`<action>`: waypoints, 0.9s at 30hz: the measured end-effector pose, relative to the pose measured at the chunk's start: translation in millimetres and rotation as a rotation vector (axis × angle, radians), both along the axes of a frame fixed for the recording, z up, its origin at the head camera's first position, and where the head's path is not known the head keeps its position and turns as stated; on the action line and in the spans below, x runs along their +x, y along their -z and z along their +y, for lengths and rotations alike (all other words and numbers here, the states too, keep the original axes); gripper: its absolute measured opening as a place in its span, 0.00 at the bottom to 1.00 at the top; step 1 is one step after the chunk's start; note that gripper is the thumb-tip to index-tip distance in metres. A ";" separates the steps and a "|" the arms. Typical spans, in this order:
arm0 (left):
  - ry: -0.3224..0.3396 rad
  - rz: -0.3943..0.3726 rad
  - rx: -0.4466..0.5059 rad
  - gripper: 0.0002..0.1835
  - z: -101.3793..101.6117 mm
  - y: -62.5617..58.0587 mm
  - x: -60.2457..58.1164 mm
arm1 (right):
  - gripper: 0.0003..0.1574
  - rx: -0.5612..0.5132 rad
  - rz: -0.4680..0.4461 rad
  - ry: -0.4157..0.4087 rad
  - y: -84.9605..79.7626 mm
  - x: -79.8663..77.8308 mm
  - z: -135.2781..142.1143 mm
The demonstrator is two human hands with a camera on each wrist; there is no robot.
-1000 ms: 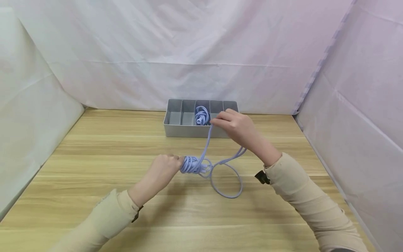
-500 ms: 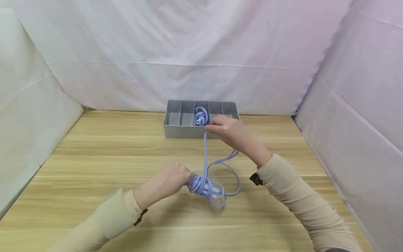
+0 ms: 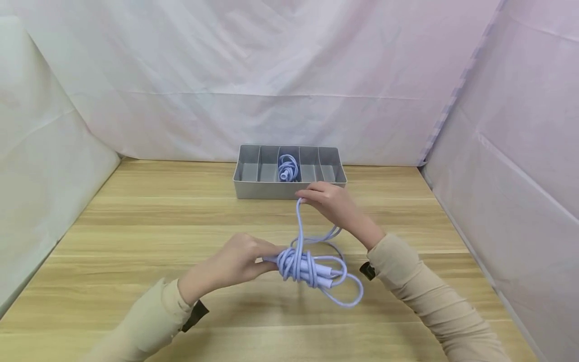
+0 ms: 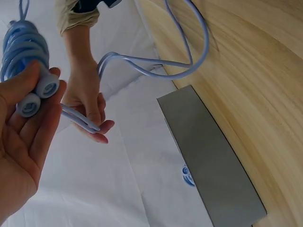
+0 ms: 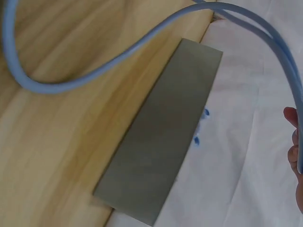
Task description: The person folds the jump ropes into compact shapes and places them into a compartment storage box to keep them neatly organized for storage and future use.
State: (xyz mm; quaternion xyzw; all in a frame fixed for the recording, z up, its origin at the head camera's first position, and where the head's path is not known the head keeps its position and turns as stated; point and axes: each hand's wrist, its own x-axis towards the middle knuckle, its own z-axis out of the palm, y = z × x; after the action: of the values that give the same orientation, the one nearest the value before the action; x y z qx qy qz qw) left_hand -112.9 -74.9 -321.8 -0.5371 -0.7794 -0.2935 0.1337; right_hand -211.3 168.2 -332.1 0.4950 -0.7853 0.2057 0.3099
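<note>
A lavender-blue jump rope [image 3: 296, 266] hangs above the table, its cord wound in several turns round its two handles. My left hand [image 3: 242, 256] pinches the handles at one end between thumb and fingers; the left wrist view shows two round handle ends [image 4: 47, 86] by the thumb. Farther forward, my right hand [image 3: 329, 202] pinches a doubled stretch of cord that runs taut up from the bundle. Loose cord trails below that hand and arcs across the right wrist view, where only some right fingers [image 5: 293, 151] show at the edge.
A grey box [image 3: 258, 190] with several compartments stands at the back of the wooden table [image 3: 158, 226]. Its middle compartment holds another coiled blue jump rope [image 3: 288, 171]. White cloth [image 3: 271, 60] hangs behind and along both sides.
The left hand has moved slightly right and turned, swinging the bundle towards me. My right hand has come down and nearer from the box, still holding the cord.
</note>
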 end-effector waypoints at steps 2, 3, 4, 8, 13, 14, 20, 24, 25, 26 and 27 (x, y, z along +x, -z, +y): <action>-0.009 -0.011 0.080 0.16 0.6 0.2 -0.6 | 0.11 -0.029 -0.011 0.003 6.0 -0.1 -1.2; -0.012 -0.025 0.126 0.16 1.0 0.3 -0.9 | 0.11 -0.042 -0.027 0.001 8.4 0.7 -2.2; -0.015 -0.043 0.172 0.17 1.4 0.5 -1.5 | 0.12 -0.050 -0.045 0.000 10.8 1.8 -3.2; -0.046 -0.134 0.370 0.16 4.4 2.7 -4.9 | 0.13 0.005 -0.092 0.019 17.7 11.4 -7.5; -0.193 -0.197 0.579 0.15 8.7 3.5 -13.4 | 0.10 0.032 -0.050 0.116 32.4 16.7 -10.4; -0.241 -0.197 0.605 0.16 9.1 3.5 -16.1 | 0.08 0.017 -0.045 0.124 35.0 16.4 -11.0; -0.513 -0.271 0.705 0.16 7.9 2.7 -31.0 | 0.14 -0.063 -0.050 0.103 37.2 18.5 -17.3; -0.586 -0.277 0.730 0.15 10.0 -3.4 -28.3 | 0.13 -0.049 -0.051 0.120 37.3 21.5 -18.7; -0.598 -0.260 0.727 0.15 10.7 -5.1 -26.8 | 0.13 -0.046 -0.058 0.121 37.3 22.3 -18.7; -0.608 -0.244 0.725 0.15 11.5 -6.5 -25.4 | 0.14 -0.045 -0.068 0.118 37.5 22.8 -18.9; -0.613 -0.232 0.727 0.15 12.0 -6.7 -24.9 | 0.14 -0.045 -0.074 0.118 37.8 23.3 -19.0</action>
State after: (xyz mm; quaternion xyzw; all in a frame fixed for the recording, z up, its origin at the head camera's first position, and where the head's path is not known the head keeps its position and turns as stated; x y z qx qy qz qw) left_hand -137.8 -62.9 -315.1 -0.1654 -0.7584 -0.5517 0.3051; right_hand -188.0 149.1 -369.8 0.4327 -0.8192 0.2228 0.3032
